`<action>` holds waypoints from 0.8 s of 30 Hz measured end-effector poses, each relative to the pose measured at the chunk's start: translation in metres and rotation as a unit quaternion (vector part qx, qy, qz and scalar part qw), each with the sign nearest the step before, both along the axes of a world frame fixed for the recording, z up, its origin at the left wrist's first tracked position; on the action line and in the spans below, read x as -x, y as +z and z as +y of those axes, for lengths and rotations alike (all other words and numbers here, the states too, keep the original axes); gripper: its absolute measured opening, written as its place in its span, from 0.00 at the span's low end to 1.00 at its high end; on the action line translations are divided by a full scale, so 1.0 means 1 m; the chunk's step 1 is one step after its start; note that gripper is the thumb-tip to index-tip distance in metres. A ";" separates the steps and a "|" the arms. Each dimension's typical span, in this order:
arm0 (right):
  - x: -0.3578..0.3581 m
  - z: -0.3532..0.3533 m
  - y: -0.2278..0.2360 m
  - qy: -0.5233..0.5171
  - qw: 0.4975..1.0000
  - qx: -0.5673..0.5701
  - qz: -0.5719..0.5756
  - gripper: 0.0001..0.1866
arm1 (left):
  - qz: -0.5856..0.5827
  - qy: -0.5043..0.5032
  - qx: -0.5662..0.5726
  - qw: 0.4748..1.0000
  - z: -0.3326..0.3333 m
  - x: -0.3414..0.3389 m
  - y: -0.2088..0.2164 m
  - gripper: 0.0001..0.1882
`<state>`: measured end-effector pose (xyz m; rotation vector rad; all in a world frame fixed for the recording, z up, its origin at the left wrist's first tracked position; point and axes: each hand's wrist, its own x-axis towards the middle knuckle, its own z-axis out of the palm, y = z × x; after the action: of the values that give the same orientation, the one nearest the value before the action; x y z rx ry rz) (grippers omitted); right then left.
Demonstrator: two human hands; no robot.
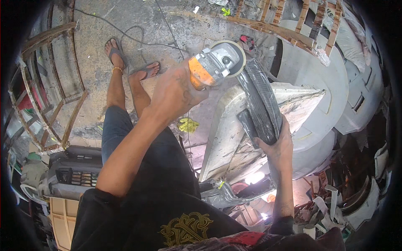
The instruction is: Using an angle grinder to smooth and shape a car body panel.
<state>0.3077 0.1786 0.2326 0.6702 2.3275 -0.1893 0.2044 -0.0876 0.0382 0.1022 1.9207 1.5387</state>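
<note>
My left hand is wrapped round an angle grinder with an orange and silver body. The grinder's round disc is at the upper end of a long, curved black part with a woven carbon-fibre look. Whether disc and part touch, I cannot tell. Lower down, my right hand grips the same part, thumb on its near face and fingers partly hidden behind. Below and behind the part lies a worn, whitish board with a rounded corner.
Wooden slatted frames stand at the far left and top right. A black cable crosses the concrete floor. Large pale grey moulded panels lie right; broken scraps pile at lower right. A yellow cloth and grey bumper are nearby.
</note>
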 end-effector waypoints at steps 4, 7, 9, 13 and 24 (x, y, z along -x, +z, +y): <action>-0.001 0.000 -0.001 0.018 1.000 -0.005 0.007 0.56 | -0.005 -0.033 0.008 0.999 -0.003 0.003 0.002 0.26; -0.001 0.000 -0.001 0.003 1.000 0.001 0.002 0.56 | -0.015 -0.032 0.011 0.999 -0.004 0.003 0.002 0.26; -0.001 -0.001 0.000 0.007 1.000 -0.006 -0.002 0.56 | -0.026 -0.031 0.016 0.999 -0.004 0.002 0.002 0.25; 0.000 -0.001 -0.001 0.007 1.000 -0.008 -0.004 0.57 | -0.003 -0.036 0.019 0.999 -0.006 0.000 0.001 0.26; -0.002 0.001 -0.001 0.007 1.000 0.006 0.004 0.56 | 0.006 -0.015 0.026 1.000 -0.019 -0.016 -0.003 0.27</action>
<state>0.3098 0.1794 0.2314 0.6493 2.3357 -0.1988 0.2202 -0.1069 0.0349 0.1175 1.9583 1.4704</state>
